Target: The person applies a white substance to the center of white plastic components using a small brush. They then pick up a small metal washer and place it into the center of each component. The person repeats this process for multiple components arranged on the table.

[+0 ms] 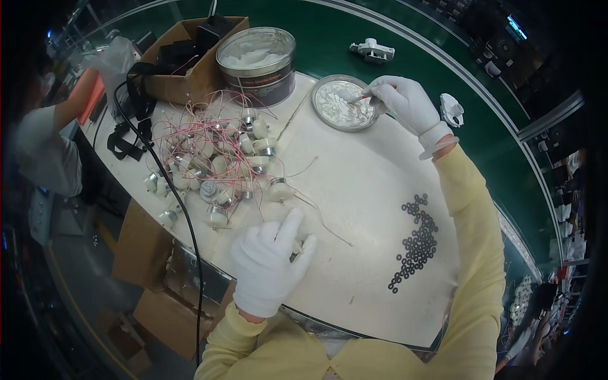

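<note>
Pinches a stick (360, 99) between closed fingertips of the right hand (405, 104), over white paste (339, 113) in the lid (315, 106) at far middle. Curls the left hand (271, 263) at near left, with thumb and forefinger about a pale part (299, 244), mostly hidden; cannot tell if clamped. Has wired motors (220, 166) heaped at left on the white table (354, 196), and black rings (419, 246) scattered at right, beside the sleeve (472, 215). Faces a tin (266, 88) and a box (174, 88) at far left, and a green surface (465, 79) past the far edge. Has a cable (185, 211) across the left edge, above cartons (168, 316). Has free room between motors and rings, down to the near edge.
</note>
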### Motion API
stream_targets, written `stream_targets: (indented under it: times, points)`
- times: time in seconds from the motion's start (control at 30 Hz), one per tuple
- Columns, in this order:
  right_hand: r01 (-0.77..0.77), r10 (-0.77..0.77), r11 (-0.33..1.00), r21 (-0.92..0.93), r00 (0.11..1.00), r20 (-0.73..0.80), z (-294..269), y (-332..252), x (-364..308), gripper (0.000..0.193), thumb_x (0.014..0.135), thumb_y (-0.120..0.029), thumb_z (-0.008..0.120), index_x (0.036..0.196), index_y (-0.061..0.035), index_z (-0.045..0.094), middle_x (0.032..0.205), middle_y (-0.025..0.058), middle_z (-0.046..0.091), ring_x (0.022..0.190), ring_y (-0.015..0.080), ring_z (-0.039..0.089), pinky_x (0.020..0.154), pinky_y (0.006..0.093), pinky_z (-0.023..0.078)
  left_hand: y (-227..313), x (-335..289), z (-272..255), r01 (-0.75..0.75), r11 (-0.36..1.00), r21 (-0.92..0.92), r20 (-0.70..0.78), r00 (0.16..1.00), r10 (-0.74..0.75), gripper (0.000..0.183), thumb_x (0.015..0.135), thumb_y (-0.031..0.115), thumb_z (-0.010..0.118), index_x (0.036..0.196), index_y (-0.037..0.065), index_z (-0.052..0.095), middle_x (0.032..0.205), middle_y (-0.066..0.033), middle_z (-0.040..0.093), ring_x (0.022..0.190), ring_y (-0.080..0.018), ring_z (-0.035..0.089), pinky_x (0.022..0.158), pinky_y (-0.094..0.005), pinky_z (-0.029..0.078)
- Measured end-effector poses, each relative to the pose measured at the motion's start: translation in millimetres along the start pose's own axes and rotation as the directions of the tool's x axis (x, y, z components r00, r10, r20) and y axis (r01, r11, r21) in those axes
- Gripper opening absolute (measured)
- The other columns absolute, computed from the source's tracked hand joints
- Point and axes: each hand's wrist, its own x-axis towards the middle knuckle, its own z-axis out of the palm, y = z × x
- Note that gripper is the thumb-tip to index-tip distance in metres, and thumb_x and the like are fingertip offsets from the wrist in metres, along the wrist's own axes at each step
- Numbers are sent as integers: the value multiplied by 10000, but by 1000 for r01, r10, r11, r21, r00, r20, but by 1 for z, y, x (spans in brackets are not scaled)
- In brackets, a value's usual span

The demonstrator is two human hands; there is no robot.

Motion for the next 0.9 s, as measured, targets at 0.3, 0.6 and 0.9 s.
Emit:
stream_targets:
  times: [0.3,0.6,0.9]
  points:
    - [-83,80,993,88,996,30,-16,-6,-15,318,935,-195,514,949,39,729,817,82,698,739,125,628,695,259,506,1,-1,-2,5,1000,4,7,1000,-5,413,801,283,777,1155,85,699,730,-48,520,654,-259,520,568,-404,414]
    - [23,33,822,569,996,-88,-88,-21,-138,353,925,-182,468,933,89,694,856,187,687,731,209,658,663,275,536,5,-1,-2,45,999,2,58,997,-45,409,809,261,788,1170,97,689,801,-64,538,746,-286,527,684,-422,438]
    - [205,-5,759,618,951,-309,-141,-25,-342,360,924,-253,486,906,68,647,900,269,640,678,270,591,588,338,499,5,-8,11,-70,998,-8,-9,998,70,415,864,192,758,1248,66,659,883,-114,593,799,-311,561,727,-436,463]
